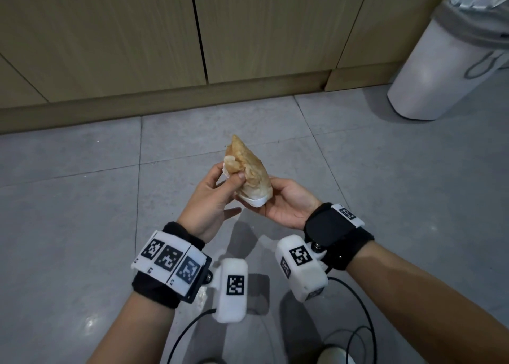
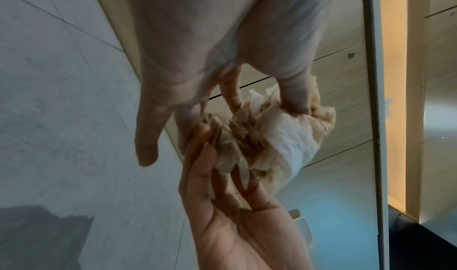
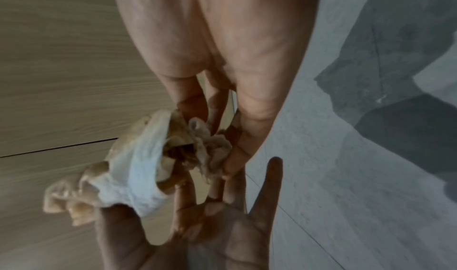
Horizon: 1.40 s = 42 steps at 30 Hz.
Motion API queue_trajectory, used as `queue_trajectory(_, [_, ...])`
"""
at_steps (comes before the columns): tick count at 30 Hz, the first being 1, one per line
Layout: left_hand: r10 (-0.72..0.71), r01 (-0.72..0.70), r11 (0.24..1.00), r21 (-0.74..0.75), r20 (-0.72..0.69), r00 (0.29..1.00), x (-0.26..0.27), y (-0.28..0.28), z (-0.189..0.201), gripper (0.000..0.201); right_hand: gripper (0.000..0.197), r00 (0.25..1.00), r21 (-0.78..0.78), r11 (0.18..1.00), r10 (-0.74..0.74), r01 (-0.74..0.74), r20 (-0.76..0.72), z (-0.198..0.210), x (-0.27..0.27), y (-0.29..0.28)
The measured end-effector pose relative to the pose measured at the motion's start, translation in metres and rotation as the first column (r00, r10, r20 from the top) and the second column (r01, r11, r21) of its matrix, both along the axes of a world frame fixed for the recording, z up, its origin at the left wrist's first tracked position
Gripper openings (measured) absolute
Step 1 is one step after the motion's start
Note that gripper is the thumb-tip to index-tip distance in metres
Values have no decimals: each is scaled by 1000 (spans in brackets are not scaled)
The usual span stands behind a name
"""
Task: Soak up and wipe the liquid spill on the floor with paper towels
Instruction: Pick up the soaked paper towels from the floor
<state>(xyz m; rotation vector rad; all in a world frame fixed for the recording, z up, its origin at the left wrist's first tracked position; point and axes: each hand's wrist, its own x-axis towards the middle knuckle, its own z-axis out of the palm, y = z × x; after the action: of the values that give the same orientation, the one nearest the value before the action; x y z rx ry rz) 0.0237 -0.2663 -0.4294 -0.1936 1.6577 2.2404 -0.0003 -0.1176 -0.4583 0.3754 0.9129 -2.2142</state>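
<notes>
Crumpled, brown-soaked paper towel wad (image 1: pixel 249 175) held above grey tiled floor (image 1: pixel 82 198), pinched by left hand (image 1: pixel 212 198), cradled in right hand (image 1: pixel 286 201); long axis pointing away, towards cabinets.

Both arms are bare, no sleeves. Left wrist has a black cuff (image 1: pixel 154 289) w/ a white band (image 1: pixel 171 261) on it, 3 black-&-white square code tags in a row. A white rounded box (image 1: pixel 232 290) hangs off it, 1 more tag on top, silver screw at the joint. Right wrist: black strap (image 1: pixel 349 249) w/ a smooth black plate, small white tag, & another white box (image 1: pixel 301 267) w/ 2 tags. Thin black cables (image 1: pixel 366 322) run from both boxes.
</notes>
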Motion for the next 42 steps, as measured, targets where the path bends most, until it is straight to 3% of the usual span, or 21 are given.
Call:
queue_trajectory(3, [36,-38,999,27,64,997,-7,2,-4,32,33,1000,119,992,29,-27,-10,-1,-4,2])
queue_trajectory(7, [50,-64,993,104,134,990,-17,1,-14,54,55,998,171,985,44,-37,-36,-7,-15,10])
queue_trajectory(12, [-20,8,999,48,256,967,-32,-1,-25,14,86,975,273,958,139,-88,-173,-17,-30,19])
queue_trajectory(17, [-142,154,988,-18,279,950,-63,0,-36,13,83,944,279,950,215,-142,-252,-34,-54,35])
queue_trajectory(23, [-248,313,937,-157,333,910,-97,17,-22,20,86,961,280,950,197,-139,-193,-18,-73,61])
queue_trajectory(25, [-271,346,922,-173,351,897,-104,28,-6,23,73,968,307,945,174,-113,-179,-1,-73,68])
queue_trajectory(28, [-275,364,910,-198,369,888,-111,48,26,35,32,985,379,925,96,-35,-143,34,-70,79])
queue_trajectory(29, [-271,362,911,-200,372,888,-113,55,38,39,27,989,399,917,71,-15,-128,46,-69,83])
queue_trajectory(31, [-260,350,915,-201,368,893,-114,67,68,43,25,993,427,904,40,10,-107,76,-67,92])
queue_trajectory(34, [-282,368,903,-222,341,897,-114,82,122,46,41,994,476,878,3,49,-109,129,-58,101])
queue_trajectory(39, [-505,574,800,-172,321,801,-107,99,237,50,59,984,548,817,-134,179,-121,236,-43,120])
queue_trajectory(42, [-538,598,786,-154,304,786,-108,105,311,50,50,966,534,806,-225,256,-123,302,-41,134])
